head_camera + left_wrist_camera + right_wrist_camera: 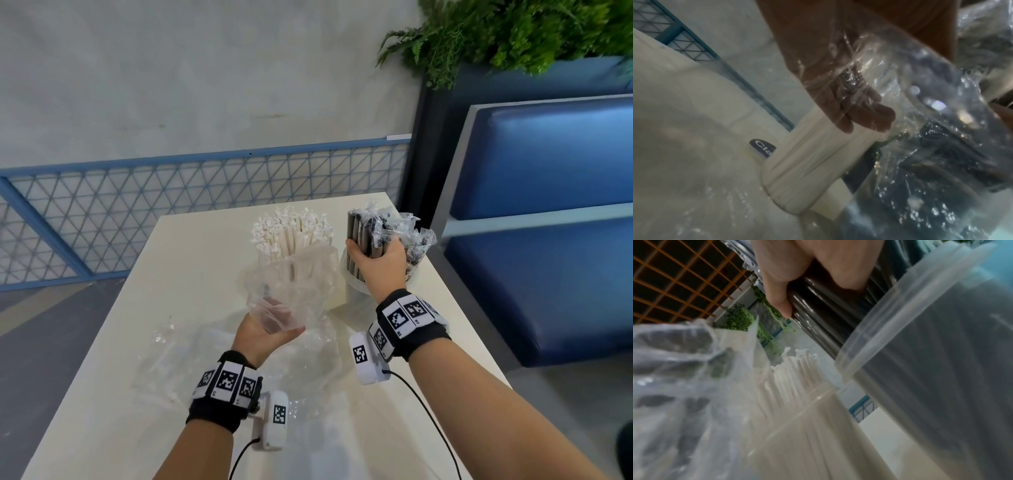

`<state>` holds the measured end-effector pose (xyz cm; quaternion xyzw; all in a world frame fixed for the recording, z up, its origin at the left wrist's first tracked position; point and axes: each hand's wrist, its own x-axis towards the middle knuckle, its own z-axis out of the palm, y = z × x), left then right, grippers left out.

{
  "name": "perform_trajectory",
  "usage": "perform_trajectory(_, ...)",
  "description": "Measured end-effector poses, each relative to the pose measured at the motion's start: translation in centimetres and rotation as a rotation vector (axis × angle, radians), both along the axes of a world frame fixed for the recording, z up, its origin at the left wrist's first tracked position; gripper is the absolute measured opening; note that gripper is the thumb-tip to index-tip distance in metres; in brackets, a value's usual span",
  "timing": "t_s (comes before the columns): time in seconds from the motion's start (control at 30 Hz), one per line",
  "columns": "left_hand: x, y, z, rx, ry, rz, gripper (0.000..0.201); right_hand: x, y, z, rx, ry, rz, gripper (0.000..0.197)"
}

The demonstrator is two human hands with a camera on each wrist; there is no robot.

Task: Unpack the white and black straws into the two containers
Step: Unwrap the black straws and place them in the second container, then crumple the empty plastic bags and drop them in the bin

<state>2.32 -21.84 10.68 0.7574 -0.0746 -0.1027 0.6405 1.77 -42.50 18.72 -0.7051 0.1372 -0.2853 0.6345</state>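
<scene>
Right hand [376, 260] is wrapped around a bundle of black straws [363, 236], upper right of centre in the head view. Fingers curl over the front of the bundle, thumb on its left side. The lower ends of the bundle sit inside the right container [356, 291], a clear round tub; more black straws in crinkled wrappers stand in it just behind the hand. Right wrist view confirms it: thumb [777, 293] pressed on glossy dark straws that run down past the tub rim [890, 318].

Left hand [263, 335], centre of the head frame, palm up, holds an empty clear plastic bag [291, 291]. Fingers are curled into the bag's lower end, thumb along its bottom edge (left wrist view shows the fingers [859, 110] through the film, blurry). The bag rises in front of the left container, so that tub's wall is barely readable in the head view.

White straws [291, 233] stand upright in the left container [818, 426], packed tight, tops flared, just left of the black ones. The two tubs are side by side, close; cannot tell if they touch.

More clear film [308, 370] lies crumpled on the cream table [102, 394] around the left wrist. Blue bench seat [548, 205] at the right edge, green plant [513, 31] top right, blue mesh fence [171, 212] across the left.
</scene>
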Motion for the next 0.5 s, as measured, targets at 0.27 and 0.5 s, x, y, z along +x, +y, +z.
perform_trajectory(0.27,-0.9,1.1,2.0,-0.147,-0.057,0.063,0.043,-0.8,-0.4,1.7,-0.118,0.062,0.067,0.087)
perform_trajectory(0.5,-2.0,2.0,3.9,-0.370,-0.123,0.168,0.052,-4.3,2.6,2.6,-0.430,-0.354,-0.121,0.094)
